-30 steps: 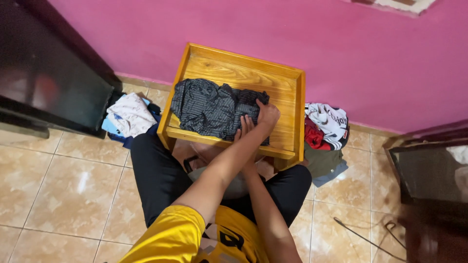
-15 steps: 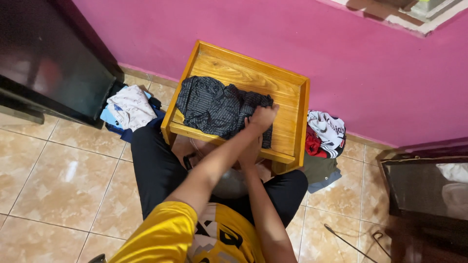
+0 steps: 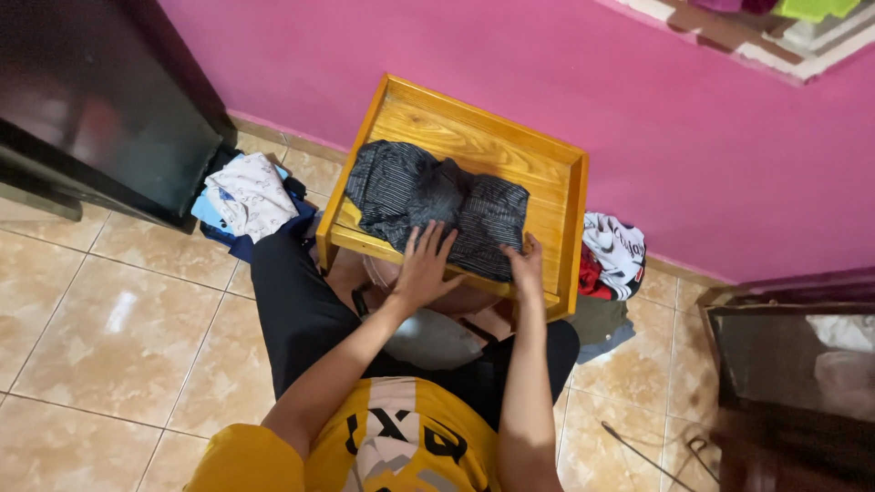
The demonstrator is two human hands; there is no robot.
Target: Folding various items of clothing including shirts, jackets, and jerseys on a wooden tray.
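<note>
Both hands rest on the dark striped garment [image 3: 437,205] that lies in the wooden drawer [image 3: 556,205] on my lap: my left hand [image 3: 427,266] lies flat with the fingers spread wide across the near middle of the cloth, and my right hand [image 3: 527,266] presses its near right corner, where whether the fingers pinch the cloth or only press on it I cannot tell. As I judge it, the garment is already inside the drawer but not yet neat; it is bunched in two humps with a crease between them, so smoothing or folding is left. Other clothes wait outside the drawer: a white and blue pile [image 3: 244,199] on the tiled floor [image 3: 118,337] to the left, and a red and white pile [image 3: 612,257] by the pink wall [image 3: 638,118] to the right. The far edge of the garment is hard to read, the drawer's underside is hidden by my legs, and the dark cabinet [image 3: 100,100] is cut off.
</note>
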